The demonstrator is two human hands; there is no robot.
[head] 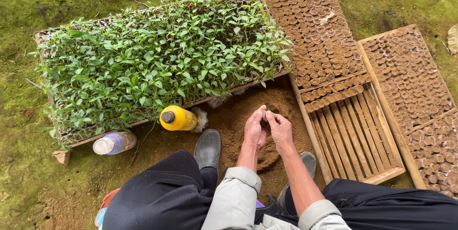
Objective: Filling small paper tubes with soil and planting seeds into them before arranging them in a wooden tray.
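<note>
While hands (267, 130) meet, soil (281, 103) seemingly lies open around.

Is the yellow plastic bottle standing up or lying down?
Lying down. The yellow plastic bottle rests on its side on the brown soil, dark cap end toward the camera, beside the tray of green seedlings.

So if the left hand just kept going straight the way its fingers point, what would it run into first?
The left hand points away from the body, across the heap of loose brown soil. Beyond that soil it would probably reach the wooden edge of the seedling tray, though how high the hand sits is hard to judge.
</note>
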